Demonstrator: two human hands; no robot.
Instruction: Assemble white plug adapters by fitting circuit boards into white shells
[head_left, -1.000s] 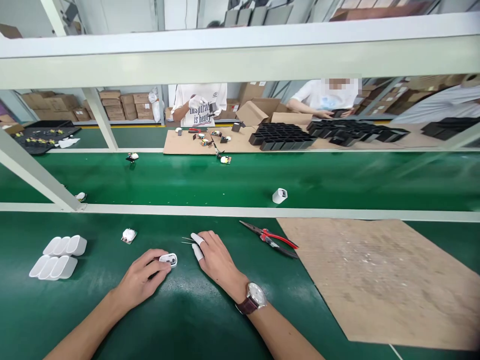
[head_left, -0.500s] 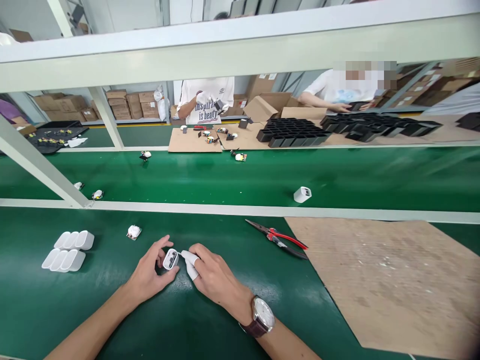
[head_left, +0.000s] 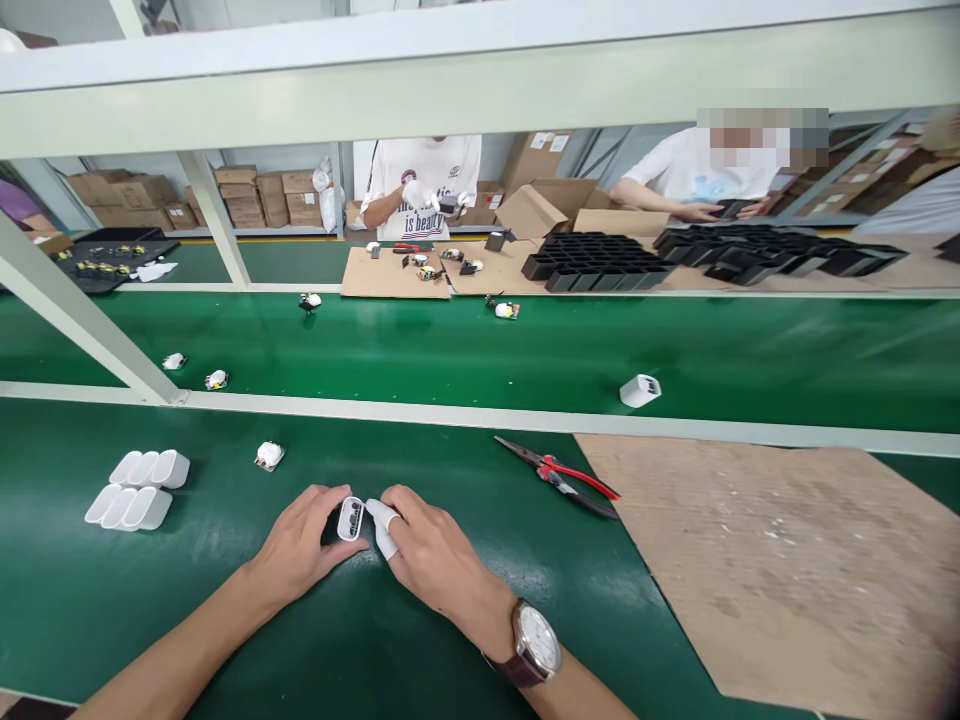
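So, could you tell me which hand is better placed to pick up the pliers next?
Probably the right hand: the pliers lie on its side, and the left hand grips the white part.
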